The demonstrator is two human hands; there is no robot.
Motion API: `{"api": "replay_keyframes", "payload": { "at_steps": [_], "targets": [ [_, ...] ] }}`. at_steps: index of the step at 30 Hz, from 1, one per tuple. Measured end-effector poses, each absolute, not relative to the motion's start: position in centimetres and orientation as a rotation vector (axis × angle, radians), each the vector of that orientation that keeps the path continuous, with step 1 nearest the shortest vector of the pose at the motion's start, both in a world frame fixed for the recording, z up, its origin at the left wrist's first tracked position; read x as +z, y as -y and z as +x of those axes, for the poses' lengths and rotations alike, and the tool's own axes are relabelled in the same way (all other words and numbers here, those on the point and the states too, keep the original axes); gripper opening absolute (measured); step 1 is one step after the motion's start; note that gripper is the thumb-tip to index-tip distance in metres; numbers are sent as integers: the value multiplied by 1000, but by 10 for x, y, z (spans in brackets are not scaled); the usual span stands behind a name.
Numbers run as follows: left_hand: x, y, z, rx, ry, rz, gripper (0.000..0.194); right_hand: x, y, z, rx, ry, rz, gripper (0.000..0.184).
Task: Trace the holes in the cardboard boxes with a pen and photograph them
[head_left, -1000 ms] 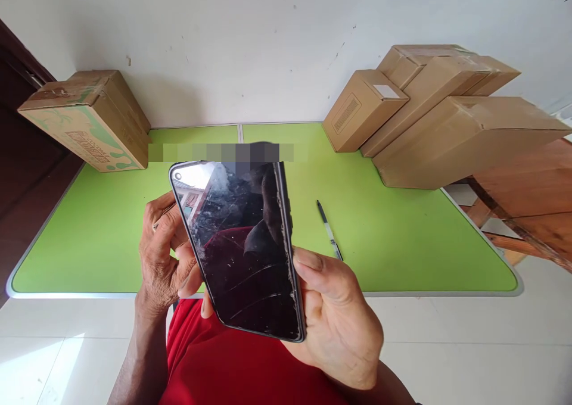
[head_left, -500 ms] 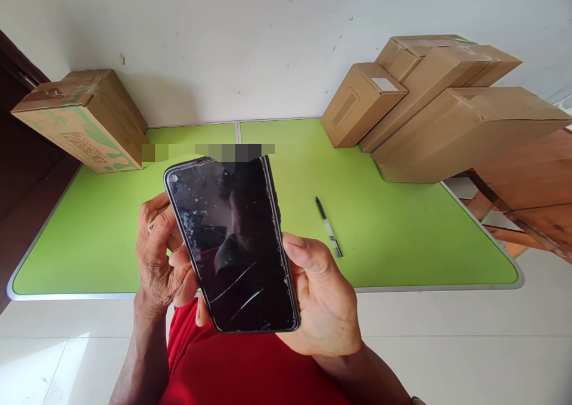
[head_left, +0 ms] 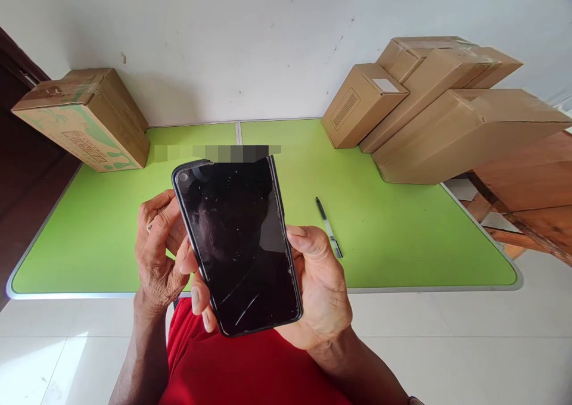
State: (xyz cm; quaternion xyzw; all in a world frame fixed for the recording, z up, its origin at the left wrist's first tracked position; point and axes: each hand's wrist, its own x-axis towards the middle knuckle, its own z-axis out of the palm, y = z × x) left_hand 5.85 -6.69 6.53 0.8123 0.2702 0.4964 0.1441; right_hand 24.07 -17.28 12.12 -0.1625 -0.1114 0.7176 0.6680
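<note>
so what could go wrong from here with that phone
The phone could slip: the right hand grips it by its edges, held up off the table. Its screen, showing scratch-like lines, might crack if dropped. The loose pen could roll if knocked.

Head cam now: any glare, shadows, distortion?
Head view: bright sunlight patch on the floor, lower left; soft shadow on the wall beside the coconut-printed carton; dim reflections on the smartphone; pixelated band crossing its top; cardboard boxes at right look stretched.
</note>
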Motion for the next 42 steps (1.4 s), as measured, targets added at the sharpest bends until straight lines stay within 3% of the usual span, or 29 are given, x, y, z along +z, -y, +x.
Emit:
{"api": "replay_keyframes", "payload": {
  "at_steps": [5, 9, 17, 29, 42],
  "targets": [
    [69, 69, 62, 1447, -776, 2339, 67, 117, 174, 242, 1652, 242, -393, 38],
    [69, 70, 63, 1439, -777, 2328, 53, 116, 174, 243, 1651, 285, -416, 39],
    [71, 72, 62, 1411, -799, 2316, 60, 119, 174, 242, 1645, 334, -429, 41],
    [72, 71, 64, 1420, -817, 2318, 54, 118, 175, 242, 1628, 257, -445, 36],
    [71, 70, 63, 1431, -809, 2310, 58, 121, 171, 241, 1637, 326, -436, 44]
  ]
}}
